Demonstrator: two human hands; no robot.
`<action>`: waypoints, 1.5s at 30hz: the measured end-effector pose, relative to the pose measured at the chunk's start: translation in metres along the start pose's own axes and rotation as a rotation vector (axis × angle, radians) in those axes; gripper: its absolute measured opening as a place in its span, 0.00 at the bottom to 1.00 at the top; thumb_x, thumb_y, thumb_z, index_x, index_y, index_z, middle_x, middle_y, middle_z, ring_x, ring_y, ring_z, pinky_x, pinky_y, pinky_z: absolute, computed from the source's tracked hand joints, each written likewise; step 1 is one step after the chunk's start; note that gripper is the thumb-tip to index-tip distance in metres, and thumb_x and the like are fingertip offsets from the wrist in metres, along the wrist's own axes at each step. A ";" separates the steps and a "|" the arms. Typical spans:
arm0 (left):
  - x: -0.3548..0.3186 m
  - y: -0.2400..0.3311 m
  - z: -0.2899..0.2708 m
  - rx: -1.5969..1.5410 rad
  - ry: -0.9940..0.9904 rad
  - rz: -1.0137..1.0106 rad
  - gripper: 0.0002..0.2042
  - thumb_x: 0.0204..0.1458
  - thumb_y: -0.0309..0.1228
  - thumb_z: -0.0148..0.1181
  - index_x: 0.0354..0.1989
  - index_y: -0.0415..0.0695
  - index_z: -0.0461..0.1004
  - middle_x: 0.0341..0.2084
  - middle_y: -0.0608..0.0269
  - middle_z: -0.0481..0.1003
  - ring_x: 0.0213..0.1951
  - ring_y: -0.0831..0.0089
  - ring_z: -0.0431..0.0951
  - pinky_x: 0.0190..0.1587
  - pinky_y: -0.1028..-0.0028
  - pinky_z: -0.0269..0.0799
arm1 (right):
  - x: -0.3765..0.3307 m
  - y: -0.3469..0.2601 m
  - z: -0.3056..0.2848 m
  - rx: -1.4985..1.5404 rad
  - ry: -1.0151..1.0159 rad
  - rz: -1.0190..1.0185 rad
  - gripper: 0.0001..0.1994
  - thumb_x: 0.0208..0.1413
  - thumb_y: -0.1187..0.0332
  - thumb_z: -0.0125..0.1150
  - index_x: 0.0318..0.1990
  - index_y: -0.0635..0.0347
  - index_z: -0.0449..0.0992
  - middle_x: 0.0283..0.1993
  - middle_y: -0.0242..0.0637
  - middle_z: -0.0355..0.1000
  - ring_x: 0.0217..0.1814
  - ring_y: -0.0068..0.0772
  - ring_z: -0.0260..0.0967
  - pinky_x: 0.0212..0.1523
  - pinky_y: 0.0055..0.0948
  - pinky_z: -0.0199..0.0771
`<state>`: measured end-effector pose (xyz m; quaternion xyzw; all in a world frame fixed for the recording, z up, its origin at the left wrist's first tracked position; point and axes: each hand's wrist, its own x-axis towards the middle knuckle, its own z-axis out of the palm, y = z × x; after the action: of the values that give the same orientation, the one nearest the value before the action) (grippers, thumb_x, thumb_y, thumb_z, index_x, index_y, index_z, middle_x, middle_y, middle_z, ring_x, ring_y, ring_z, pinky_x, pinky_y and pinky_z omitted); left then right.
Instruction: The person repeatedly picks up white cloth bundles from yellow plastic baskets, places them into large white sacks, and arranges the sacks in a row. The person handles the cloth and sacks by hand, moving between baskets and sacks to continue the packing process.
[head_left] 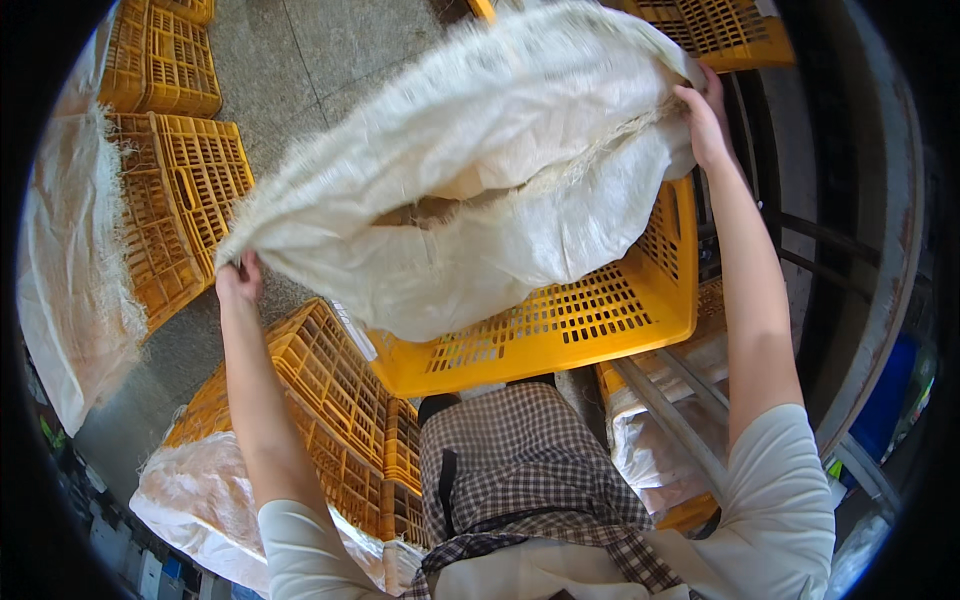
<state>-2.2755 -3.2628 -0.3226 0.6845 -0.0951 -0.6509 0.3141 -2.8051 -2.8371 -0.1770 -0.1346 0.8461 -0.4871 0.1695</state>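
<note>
A large white woven plastic sheet (pixel 480 235) with a frayed edge is stretched between my two hands. My left hand (pixel 240 278) is closed on its left corner. My right hand (pixel 707 120) grips the opposite end, up at the right. Below the sheet stands a yellow plastic crate (pixel 600 315) with slotted walls, right in front of my body. The sheet covers much of that crate, so most of its inside is hidden. Part of the sheet's upper edge is smeared by motion.
Stacked yellow crates (pixel 205 180) stand at the left, one draped with white sheeting (pixel 75 270). More crates (pixel 325 370) sit by my left forearm. Another crate (pixel 715 35) is at the far right. Metal bars (pixel 670 425) lie beside my right arm. Grey floor (pixel 330 45) shows beyond.
</note>
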 end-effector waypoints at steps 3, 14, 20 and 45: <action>0.016 -0.025 0.027 0.060 -0.222 0.224 0.20 0.59 0.32 0.45 0.58 0.39 0.55 0.50 0.50 0.64 0.50 0.62 0.68 0.46 0.64 0.70 | 0.021 0.017 0.027 -0.480 -0.211 0.025 0.37 0.50 0.45 0.56 0.62 0.57 0.58 0.62 0.46 0.58 0.65 0.41 0.54 0.61 0.37 0.56; 0.022 -0.113 0.004 0.530 -0.410 0.030 0.28 0.57 0.50 0.45 0.57 0.39 0.62 0.52 0.55 0.69 0.52 0.64 0.70 0.54 0.66 0.64 | 0.054 0.020 0.005 -0.309 -0.280 0.359 0.24 0.54 0.51 0.50 0.50 0.61 0.70 0.47 0.42 0.70 0.49 0.37 0.68 0.51 0.38 0.67; 0.019 -0.114 -0.016 0.631 -0.227 -0.041 0.35 0.55 0.60 0.38 0.60 0.43 0.58 0.56 0.55 0.65 0.55 0.59 0.67 0.57 0.62 0.63 | 0.053 0.063 -0.026 0.164 -0.334 0.683 0.21 0.54 0.55 0.51 0.48 0.63 0.71 0.45 0.42 0.72 0.47 0.38 0.70 0.50 0.36 0.70; -0.104 -0.180 -0.081 2.497 -1.064 0.602 0.30 0.42 0.37 0.63 0.56 0.49 0.61 0.41 0.53 0.73 0.46 0.59 0.72 0.53 0.58 0.62 | -0.179 0.068 -0.066 -1.314 -0.630 -0.455 0.28 0.38 0.77 0.59 0.53 0.49 0.68 0.46 0.37 0.67 0.52 0.42 0.61 0.53 0.44 0.58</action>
<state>-2.2624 -3.0408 -0.3399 0.1355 -0.8562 -0.2239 -0.4455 -2.6746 -2.6826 -0.1776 -0.5114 0.8251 0.1549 0.1832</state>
